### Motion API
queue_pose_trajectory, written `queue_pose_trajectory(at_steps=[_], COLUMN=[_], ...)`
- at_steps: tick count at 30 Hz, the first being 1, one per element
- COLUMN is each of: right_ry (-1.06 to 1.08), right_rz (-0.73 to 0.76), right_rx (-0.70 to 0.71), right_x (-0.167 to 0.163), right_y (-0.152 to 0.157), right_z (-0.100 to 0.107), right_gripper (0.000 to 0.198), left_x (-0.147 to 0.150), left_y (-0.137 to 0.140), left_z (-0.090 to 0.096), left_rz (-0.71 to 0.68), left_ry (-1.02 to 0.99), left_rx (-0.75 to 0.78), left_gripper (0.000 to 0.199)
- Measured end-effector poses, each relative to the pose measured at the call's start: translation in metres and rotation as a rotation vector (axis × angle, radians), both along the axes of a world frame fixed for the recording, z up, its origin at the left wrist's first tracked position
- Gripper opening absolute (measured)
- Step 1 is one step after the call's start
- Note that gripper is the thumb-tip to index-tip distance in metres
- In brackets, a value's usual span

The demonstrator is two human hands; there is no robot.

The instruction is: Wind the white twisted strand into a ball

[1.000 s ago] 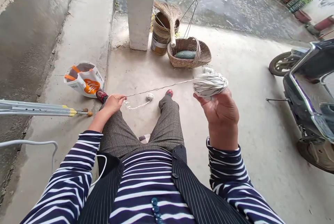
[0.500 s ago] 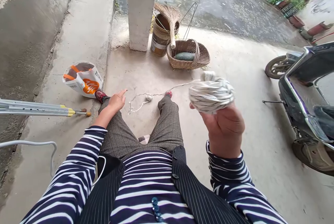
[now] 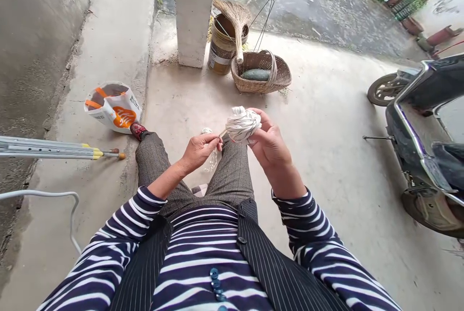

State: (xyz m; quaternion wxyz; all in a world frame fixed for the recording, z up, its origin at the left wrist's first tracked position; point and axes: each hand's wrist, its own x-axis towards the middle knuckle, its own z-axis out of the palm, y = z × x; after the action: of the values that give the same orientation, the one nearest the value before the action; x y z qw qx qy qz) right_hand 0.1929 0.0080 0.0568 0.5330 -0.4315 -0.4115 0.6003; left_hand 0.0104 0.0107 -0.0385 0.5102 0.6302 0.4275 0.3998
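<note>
White cord ball: held up just past twelve o'clock from the wearer; clock places below take this ball as their hub.
Right hand: at four o'clock, thumb and fingers clasped round the ball's near right side.
Left hand: at eight o'clock, thumb and fingertips pinching the strand just beside the ball; the two hands are near each other, not touching.
Change: half a second ago the left hand was off the strand and the ball was farther out to the right; both hands have since come together.
Meaning: the span between pinch and ball is now very short, so the strand is probably easier to steer.
Small ball: at nine o'clock, partly hidden by the left hand.
Bag: at nine o'clock, farther off; orange logo, dark characters too small to read.
Bucket: at eleven o'clock; its pale label has unreadable lettering.
Scooter: at three o'clock, no legible marking.
</note>
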Motion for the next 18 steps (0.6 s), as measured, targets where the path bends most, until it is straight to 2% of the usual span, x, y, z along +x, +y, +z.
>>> queue_pose_trajectory(at_steps=[7,12,18], right_ry=[-0.009,-0.136,-0.155], right_rz=[-0.073,-0.142,-0.283], right_rx=[-0.005,0.131,0.184], right_x=[0.001,-0.005,-0.008], right_y=[0.011,0.021,0.035], right_z=[-0.017,-0.029,-0.038], right_gripper=[0.044,0.045,0.040], left_x=[-0.006,-0.005,-0.011], left_y=[-0.011,-0.009,-0.013], left_z=[-0.022,-0.038,-0.049], left_rz=[-0.114,-0.035,-0.050], left_ry=[0.071,0.029,0.070], left_rx=[-0.143,-0.288,-0.246], left_gripper=[0.026,0.015,0.019])
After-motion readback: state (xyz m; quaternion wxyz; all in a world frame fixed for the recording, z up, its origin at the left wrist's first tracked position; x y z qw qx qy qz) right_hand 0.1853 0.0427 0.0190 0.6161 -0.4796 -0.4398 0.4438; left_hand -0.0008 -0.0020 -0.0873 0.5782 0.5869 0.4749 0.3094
